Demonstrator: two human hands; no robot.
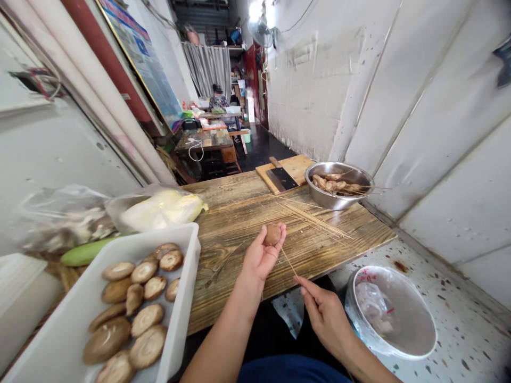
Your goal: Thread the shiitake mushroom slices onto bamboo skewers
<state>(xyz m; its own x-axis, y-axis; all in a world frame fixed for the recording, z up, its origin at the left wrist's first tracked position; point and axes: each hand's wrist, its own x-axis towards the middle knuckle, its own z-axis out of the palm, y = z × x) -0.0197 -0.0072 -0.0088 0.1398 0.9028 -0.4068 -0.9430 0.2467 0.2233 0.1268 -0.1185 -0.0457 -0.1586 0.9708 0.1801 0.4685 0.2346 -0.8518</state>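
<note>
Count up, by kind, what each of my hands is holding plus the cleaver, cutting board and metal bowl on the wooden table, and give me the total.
Shiitake mushroom in the left hand: 1
Bamboo skewer in the right hand: 1
Cleaver: 1
Cutting board: 1
Metal bowl: 1
Total: 5

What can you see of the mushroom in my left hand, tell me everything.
The mushroom is brown and roundish, with a cap that looks smooth facing the camera; its underside is hidden. The left hand holds it above the wooden table. A thin skewer from the right hand reaches its lower right edge; whether the tip is in is unclear.
</note>
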